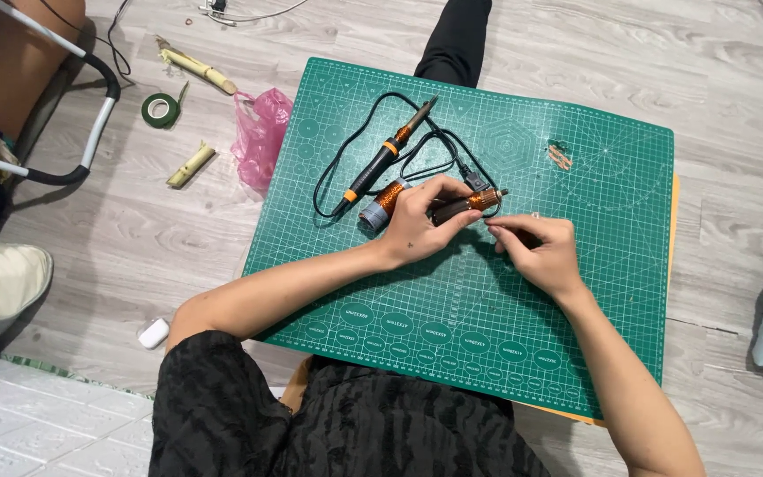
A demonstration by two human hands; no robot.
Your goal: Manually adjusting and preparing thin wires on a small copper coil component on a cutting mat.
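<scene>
- The person sits on the floor with a green cutting mat (576, 265) before them.
- Left hand (417, 221) has its fingers curled around a dark rod (452, 208) wound with copper wire (485, 199) at its far end, holding it just above the middle of the mat.
- Right hand (536, 252) has its fingertips pinched narrow, just beside the coil's end; what they pinch is too fine to make out.
- A spool (383, 201) of copper wire lies on the mat, touching the left hand.
- A soldering iron (388, 157) with an orange collar lies tilted beside the spool, its black cord (333, 168) looping about it.
- Off the mat lie a pink bag (260, 132), a green tape roll (161, 109) and two bamboo pieces (196, 71).
</scene>
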